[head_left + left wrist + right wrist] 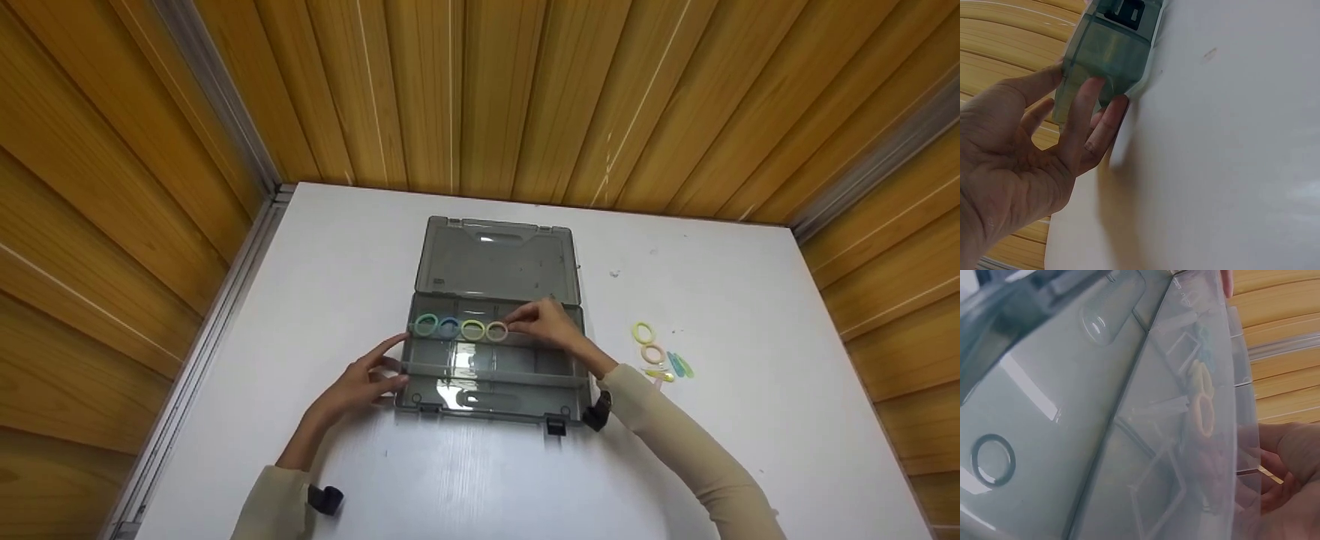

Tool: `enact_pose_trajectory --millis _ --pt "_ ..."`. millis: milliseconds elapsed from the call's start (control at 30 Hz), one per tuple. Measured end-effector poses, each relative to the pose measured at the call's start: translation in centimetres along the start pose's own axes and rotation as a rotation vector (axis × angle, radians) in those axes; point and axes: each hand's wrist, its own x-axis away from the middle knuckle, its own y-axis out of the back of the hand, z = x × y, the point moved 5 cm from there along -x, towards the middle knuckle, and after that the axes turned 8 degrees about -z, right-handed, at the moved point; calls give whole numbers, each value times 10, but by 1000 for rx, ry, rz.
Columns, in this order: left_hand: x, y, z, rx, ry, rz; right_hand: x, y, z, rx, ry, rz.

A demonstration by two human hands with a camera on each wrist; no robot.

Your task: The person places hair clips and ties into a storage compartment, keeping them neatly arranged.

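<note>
A grey see-through compartment box (499,259) lies with its lid folded back. Across its upper part runs a row of ring-shaped hair ties: green (426,325), blue (448,328), yellow (472,330) and beige (497,331). My right hand (551,324) reaches over the box from the right, thumb and forefinger pinching the right edge of the beige tie. In the right wrist view, a cloudy divider (1129,455) partly veils the ties and fingertips. My left hand (358,384) touches the box's left side with spread, fairly straight fingers, as the left wrist view also shows.
On the white table (330,255), right of the box, lie a yellow ring (643,333), a peach ring (653,354) and several small clips (680,365). Black latches (556,427) stick out at the box's front edge. Wood-look panels (495,97) enclose the table.
</note>
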Motion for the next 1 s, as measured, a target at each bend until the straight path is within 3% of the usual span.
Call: enact_pose_trajectory --millis 200,433,733,1000 --pt "-1 -1 0 -10 -10 15 13 26 5 -44 19 -25" --pt "0 5 0 -12 -6 12 26 79 -7 -21 17 -158" --pt "6 10 0 0 4 4 48 146 -67 -40 -122 -266" --pt "6 11 3 -8 36 -19 62 164 -116 22 -196 -268"
